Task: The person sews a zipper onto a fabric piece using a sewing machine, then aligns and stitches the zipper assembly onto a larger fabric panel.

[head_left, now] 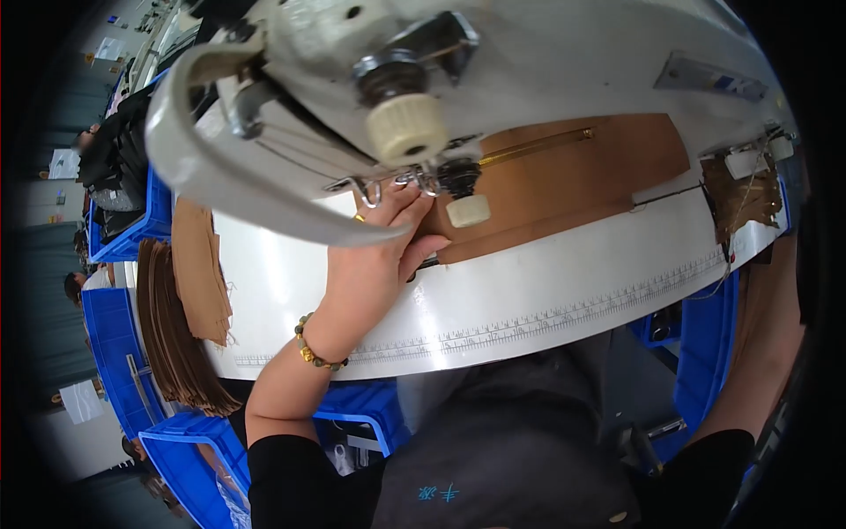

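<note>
A brown panel (564,176) with a gold-toothed zipper (538,148) lies flat on the white sewing-machine bed. My left hand (379,234) presses on the panel's left end, fingers stretched out beside the needle area, thumb apart. Part of those fingers is hidden behind the sewing machine's (264,150) head and thread guides. At the far right my right forearm (767,344) reaches up past the table edge; the hand itself does not show.
Stacked brown strips (172,335) and a tan fabric piece (198,269) lie at the table's left. A ruler scale (529,324) runs along the front edge. Brown scraps (745,198) sit at right. Blue bins (189,450) stand around the table; other people are at left.
</note>
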The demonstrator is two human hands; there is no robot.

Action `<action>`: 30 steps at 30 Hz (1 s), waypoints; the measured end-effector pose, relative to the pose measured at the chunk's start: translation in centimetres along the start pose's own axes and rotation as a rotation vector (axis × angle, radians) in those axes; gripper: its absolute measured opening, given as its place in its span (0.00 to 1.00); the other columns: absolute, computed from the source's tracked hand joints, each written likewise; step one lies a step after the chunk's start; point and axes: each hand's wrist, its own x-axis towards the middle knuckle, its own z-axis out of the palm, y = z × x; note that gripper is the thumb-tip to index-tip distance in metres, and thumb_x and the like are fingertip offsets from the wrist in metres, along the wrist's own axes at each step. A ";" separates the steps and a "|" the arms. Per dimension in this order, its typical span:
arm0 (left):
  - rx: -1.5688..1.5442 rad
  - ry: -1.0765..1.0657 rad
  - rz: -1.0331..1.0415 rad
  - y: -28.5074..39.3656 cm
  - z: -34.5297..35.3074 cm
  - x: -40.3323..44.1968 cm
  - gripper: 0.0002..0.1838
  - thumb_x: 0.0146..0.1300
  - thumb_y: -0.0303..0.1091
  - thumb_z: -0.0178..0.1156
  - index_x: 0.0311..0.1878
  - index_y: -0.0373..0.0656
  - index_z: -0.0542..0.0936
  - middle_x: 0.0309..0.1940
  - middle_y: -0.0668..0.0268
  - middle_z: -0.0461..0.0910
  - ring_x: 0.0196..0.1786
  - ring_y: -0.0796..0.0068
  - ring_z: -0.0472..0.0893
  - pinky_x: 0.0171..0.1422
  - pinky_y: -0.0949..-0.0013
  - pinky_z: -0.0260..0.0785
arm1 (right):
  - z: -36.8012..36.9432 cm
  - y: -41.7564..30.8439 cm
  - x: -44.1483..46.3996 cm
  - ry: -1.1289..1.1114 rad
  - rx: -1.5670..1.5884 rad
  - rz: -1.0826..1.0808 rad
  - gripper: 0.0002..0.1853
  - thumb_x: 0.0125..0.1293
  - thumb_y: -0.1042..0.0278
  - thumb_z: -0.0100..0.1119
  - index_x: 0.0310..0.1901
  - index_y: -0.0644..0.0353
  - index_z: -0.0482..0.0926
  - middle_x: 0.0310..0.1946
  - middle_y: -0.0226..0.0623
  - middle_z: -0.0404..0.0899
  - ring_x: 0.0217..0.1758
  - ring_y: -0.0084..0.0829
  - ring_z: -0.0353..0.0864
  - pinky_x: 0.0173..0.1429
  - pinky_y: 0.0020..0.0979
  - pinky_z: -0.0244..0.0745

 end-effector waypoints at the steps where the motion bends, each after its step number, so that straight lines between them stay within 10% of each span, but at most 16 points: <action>1: 0.015 -0.008 -0.010 0.0 0.0 0.1 0.25 0.58 0.43 0.78 0.57 0.44 0.87 0.54 0.61 0.87 0.52 0.56 0.87 0.54 0.61 0.82 | -0.3 0.1 -0.1 -0.005 0.036 -0.008 0.28 0.74 0.61 0.62 0.69 0.72 0.76 0.72 0.55 0.74 0.73 0.52 0.75 0.80 0.55 0.67; 8: -0.015 -0.074 -0.077 -0.1 -0.1 0.0 0.29 0.58 0.41 0.78 0.63 0.42 0.86 0.61 0.56 0.86 0.68 0.55 0.83 0.68 0.59 0.79 | -0.8 -0.2 -1.7 0.032 -0.066 0.021 0.30 0.74 0.58 0.61 0.70 0.72 0.75 0.72 0.56 0.75 0.73 0.53 0.76 0.80 0.55 0.68; 10: 0.037 0.027 0.040 -0.2 0.0 0.2 0.22 0.58 0.43 0.78 0.48 0.35 0.88 0.49 0.57 0.87 0.47 0.55 0.87 0.50 0.60 0.81 | -0.8 -0.7 -2.1 0.043 -0.132 0.041 0.31 0.74 0.56 0.61 0.70 0.73 0.75 0.72 0.56 0.75 0.72 0.52 0.76 0.79 0.54 0.68; 30: 0.095 -0.011 0.044 0.5 -0.3 -0.2 0.33 0.58 0.50 0.77 0.64 0.44 0.85 0.52 0.58 0.86 0.47 0.58 0.88 0.51 0.63 0.83 | -0.9 -5.1 3.6 0.194 -0.723 0.340 0.38 0.76 0.43 0.58 0.71 0.74 0.72 0.67 0.55 0.79 0.65 0.50 0.81 0.72 0.51 0.74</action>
